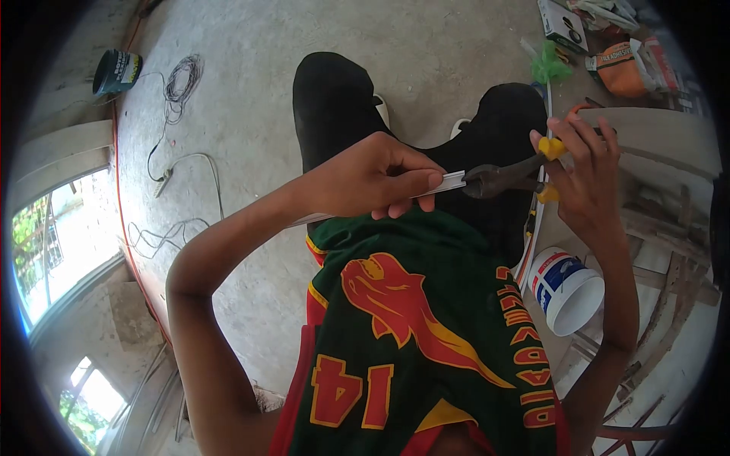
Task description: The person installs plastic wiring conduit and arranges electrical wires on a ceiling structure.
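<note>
Left hand (384, 181) closed — thumb pressed along the top, fingers curled beneath — grasping a white channelled strip (454, 182) near its end. A short length projects from the grip toward the right hand (589, 171); the remainder passes back through the palm and reappears beside the wrist. Right hand wrapped loosely around the pliers (498, 182), fingers over the upper yellow handle (553, 148). The handles stand well apart. The pliers' jaws, between the two grips, meet the projecting end of the strip; whether they bite into it cannot be told.

Directly below both grips: dark trousers (334, 106) and, nearer the body, a green jersey (411, 228). Nearer the body than the right grip, inside the forearm: a white bucket (549, 283), tilted. Ahead of the right grip: a green plastic bag (549, 64). Well to the left of the left grip: a coiled cable (182, 80) on the concrete floor (243, 99).
</note>
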A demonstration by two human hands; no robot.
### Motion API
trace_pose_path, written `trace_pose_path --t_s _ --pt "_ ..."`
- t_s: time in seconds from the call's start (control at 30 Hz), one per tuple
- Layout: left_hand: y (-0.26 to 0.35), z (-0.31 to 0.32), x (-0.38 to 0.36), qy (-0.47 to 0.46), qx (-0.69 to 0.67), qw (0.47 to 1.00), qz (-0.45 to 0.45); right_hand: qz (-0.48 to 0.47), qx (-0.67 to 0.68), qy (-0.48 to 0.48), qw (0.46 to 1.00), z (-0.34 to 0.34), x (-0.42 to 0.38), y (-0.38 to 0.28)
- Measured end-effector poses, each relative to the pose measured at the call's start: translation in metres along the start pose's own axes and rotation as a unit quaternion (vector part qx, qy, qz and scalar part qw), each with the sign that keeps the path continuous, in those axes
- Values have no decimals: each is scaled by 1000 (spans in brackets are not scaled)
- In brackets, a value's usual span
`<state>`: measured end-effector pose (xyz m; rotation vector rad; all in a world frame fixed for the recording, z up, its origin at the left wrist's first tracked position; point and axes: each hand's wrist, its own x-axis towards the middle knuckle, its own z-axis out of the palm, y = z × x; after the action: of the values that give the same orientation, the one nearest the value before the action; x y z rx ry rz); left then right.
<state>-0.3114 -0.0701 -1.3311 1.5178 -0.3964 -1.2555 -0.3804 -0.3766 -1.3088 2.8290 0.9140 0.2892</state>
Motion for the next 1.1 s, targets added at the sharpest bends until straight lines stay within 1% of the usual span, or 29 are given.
trace_pose_path --t_s 0.23,0.37,0.43,0.57,0.63,0.77,0.87,0.97,1.1 --pt "-27 -2 20 -9 -32 999 -1 -27 42 -53 997 17 -1 3" --pt "-42 -1 32 -43 -45 998 18 -53 53 -74 994 26 -2 6" --pt "-45 -2 39 -56 -43 997 25 -64 80 -96 990 33 -3 11" --pt "-58 -7 61 -78 -78 994 -12 -61 131 -163 976 55 -10 20" --pt "-71 -10 74 -84 -92 992 -27 -65 125 -171 975 72 -14 23" --pt "-89 -11 89 -84 -102 991 -27 -62 117 -178 975 81 -13 24" --pt "-97 -10 93 -74 -92 993 -27 -89 69 -92 989 84 -6 19" --pt "-101 -9 94 -68 -85 994 -28 -70 66 -137 986 87 -8 15" --pt "-104 -11 95 -73 -95 993 -21 -63 63 -141 986 93 -10 12"
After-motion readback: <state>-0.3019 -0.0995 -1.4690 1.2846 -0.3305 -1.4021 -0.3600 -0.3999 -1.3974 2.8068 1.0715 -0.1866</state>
